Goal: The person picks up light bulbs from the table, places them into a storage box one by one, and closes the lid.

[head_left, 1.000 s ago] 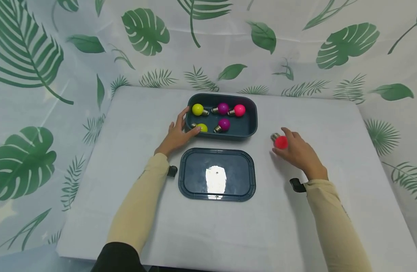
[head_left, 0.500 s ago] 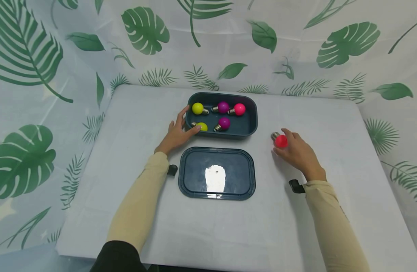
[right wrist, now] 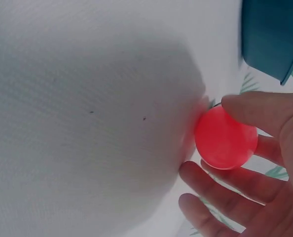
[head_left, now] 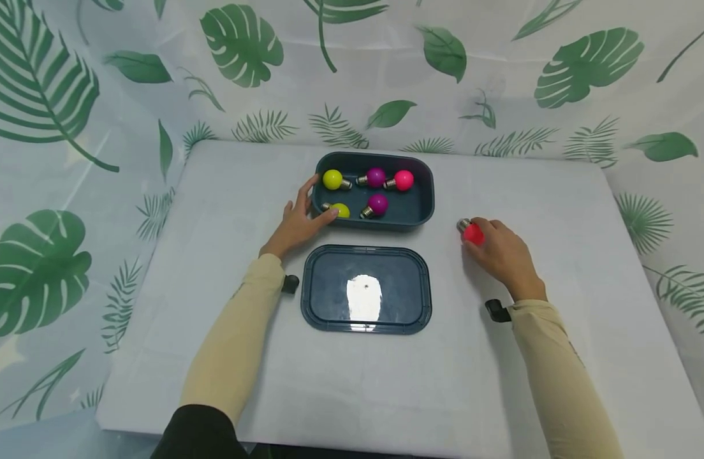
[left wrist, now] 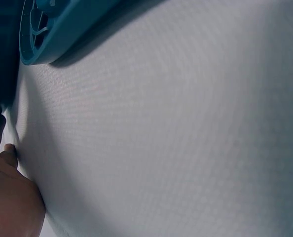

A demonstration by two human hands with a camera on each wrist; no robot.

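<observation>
My left hand (head_left: 297,226) holds the left end of a dark blue-grey plastic box (head_left: 429,201), its thumb over the near rim beside a yellow bulb (head_left: 341,210). Inside the box lie another yellow bulb (head_left: 332,179), two purple bulbs (head_left: 376,177) and a pink bulb (head_left: 404,180), all with metal screw bases. To the right of the box, my right hand (head_left: 506,255) holds a red light bulb (right wrist: 225,140) between thumb and fingers, low over the table. Its screw base points away to the upper left in the head view. The left fingertips are partly hidden behind the box wall.
A dark blue-grey lid (head_left: 366,290) lies flat in front of the box and reflects a bright light. Both rest on a white-covered table (head_left: 478,382). Behind and at the sides hangs a leaf-print cloth (head_left: 352,89).
My right thumb and fingers have closed further around the red bulb. The left hand stays on the box. The head view has tilted slightly, so everything sits a little higher in it.
</observation>
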